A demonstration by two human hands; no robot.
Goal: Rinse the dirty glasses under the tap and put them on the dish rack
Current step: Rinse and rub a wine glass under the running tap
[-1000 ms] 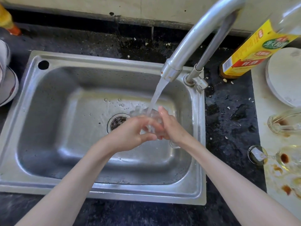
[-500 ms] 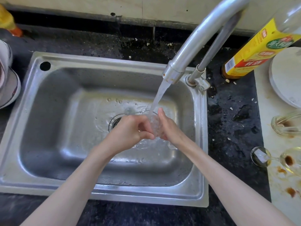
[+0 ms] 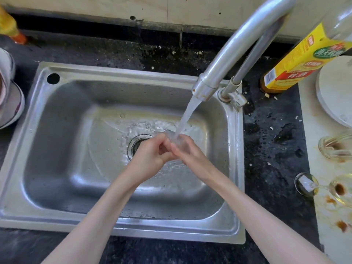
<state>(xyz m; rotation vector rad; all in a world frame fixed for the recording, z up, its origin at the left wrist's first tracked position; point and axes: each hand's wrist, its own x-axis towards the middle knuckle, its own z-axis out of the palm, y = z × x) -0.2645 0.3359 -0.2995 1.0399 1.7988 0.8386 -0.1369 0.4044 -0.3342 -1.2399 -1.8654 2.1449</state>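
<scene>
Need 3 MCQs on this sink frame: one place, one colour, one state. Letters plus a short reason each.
1. Where is the small clear glass?
A. in both hands over the steel sink
B. on the black counter
C. on a rack

2. What colour is the label on the bottle behind the curved metal tap?
A. blue
B. yellow
C. white

3. What is the tap doing?
A. shut off
B. dripping
C. running

Answers:
1 A, the left hand and right hand hold it above the drain.
2 B, the label is yellow with red and green marks.
3 C, a steady stream falls onto the glass.
</scene>
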